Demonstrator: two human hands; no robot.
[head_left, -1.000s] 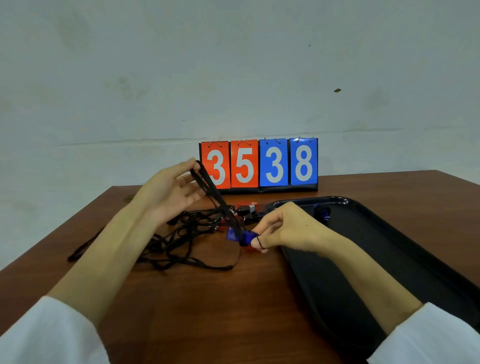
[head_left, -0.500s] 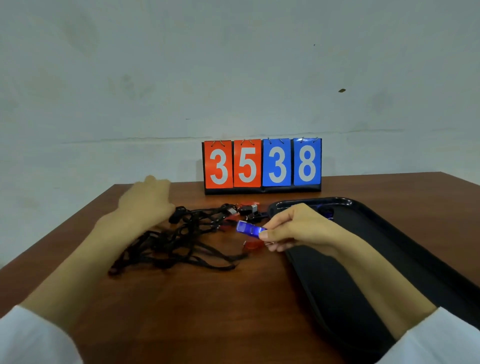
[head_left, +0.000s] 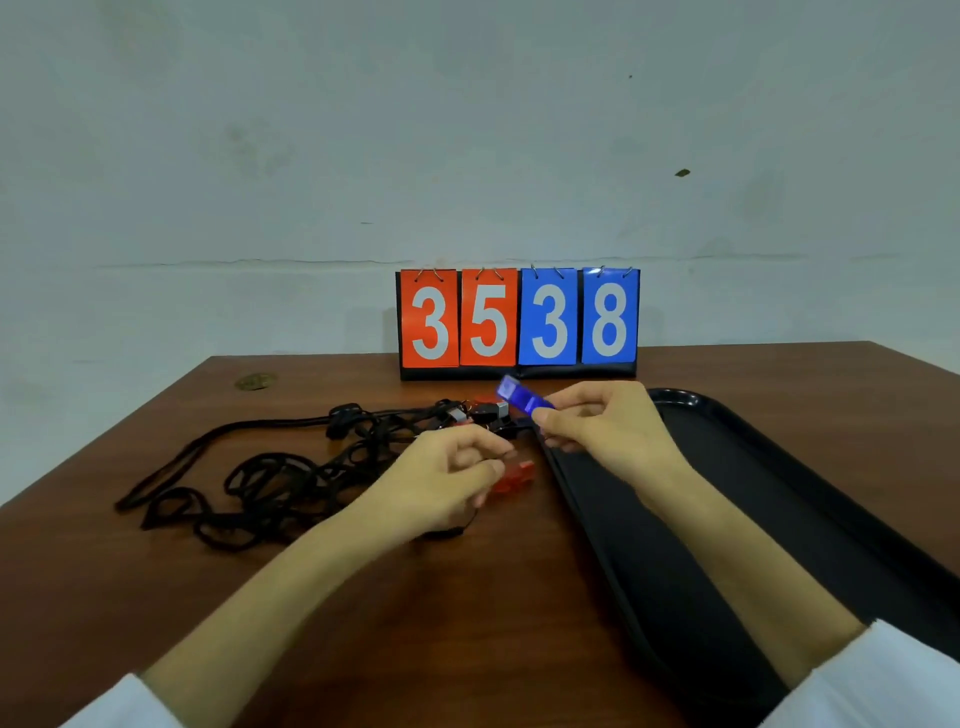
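Blue whistle (head_left: 521, 397) is up off the table, pinched at its near end by the right hand (head_left: 597, 431), just over the black tray (head_left: 753, 493) rim. It looks like light, stiff, slick plastic, so grip the flat sides. Left hand (head_left: 441, 480) curls beside the red whistle (head_left: 514, 475); whether it holds a cord, I cannot tell. Tangled lanyards (head_left: 270, 483) sprawl left.

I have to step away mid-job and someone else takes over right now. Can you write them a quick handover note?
Right hand pinches the blue plastic piece, raised by the black tray's far left corner.
Left hand is curled beside the red piece on the table; whether it grips anything is unclear.
Done: no cord shows on the blue piece.
Left: probably set it in the tray, then free the red piece and those in the tangled black cords.
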